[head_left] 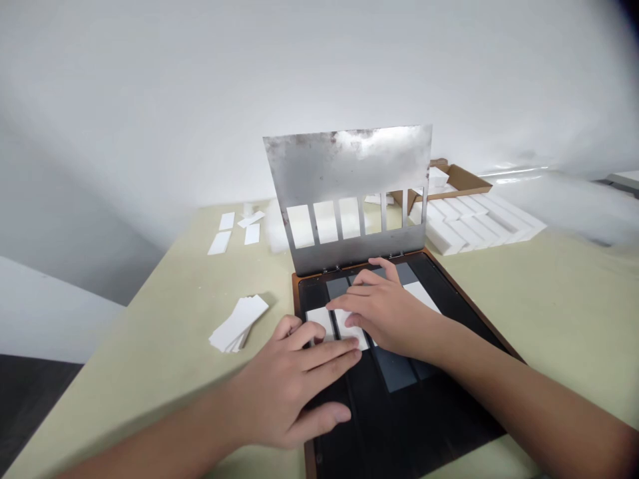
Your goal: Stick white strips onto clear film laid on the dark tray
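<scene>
Tabletop (150, 379) beyond the black tray (439, 419) holds a cardboard box (462, 178); left hand (292, 382) and right hand (384, 313) lie open on white strips (318, 320).

A hinged stencil (347, 166) stands behind the tray (452, 283) (cards (238, 324) stacked to its left).

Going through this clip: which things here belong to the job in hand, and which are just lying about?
Job in hand: left hand, right hand, white strips under their fingers, black wood-framed board, hinged steel stencil plate.

Lying about: stack of white strips, loose white strips, white blocks, cardboard box.
</scene>
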`<move>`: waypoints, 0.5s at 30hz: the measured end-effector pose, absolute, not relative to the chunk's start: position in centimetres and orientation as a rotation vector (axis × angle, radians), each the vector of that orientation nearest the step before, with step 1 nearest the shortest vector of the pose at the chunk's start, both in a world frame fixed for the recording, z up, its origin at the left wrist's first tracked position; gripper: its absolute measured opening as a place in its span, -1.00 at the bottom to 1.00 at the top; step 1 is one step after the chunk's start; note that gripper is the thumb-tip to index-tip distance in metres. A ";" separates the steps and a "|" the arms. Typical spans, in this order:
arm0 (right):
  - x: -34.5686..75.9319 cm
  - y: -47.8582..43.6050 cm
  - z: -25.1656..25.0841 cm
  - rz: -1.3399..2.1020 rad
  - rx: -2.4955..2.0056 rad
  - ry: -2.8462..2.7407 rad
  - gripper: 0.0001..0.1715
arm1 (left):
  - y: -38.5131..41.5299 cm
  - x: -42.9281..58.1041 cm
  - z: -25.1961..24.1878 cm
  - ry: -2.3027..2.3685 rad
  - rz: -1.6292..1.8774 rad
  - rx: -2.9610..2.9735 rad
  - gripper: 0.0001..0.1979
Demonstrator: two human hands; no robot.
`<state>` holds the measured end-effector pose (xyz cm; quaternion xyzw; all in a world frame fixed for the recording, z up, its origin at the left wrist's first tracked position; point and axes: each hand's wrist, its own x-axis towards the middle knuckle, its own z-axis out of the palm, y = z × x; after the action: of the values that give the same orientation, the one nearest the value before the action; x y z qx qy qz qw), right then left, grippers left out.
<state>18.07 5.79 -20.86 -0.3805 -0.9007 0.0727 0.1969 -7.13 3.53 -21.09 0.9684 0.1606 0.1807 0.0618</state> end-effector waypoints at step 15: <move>17.8 5.5 -20.8 0.147 -1.086 -2.487 -0.68 | 2.8 -6.3 -20.1 0.633 0.261 2.895 -0.22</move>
<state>17.76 5.46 -20.79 -0.3908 -0.8946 0.0529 0.2101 -6.35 2.80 -20.08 0.9697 0.2121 0.0875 0.0835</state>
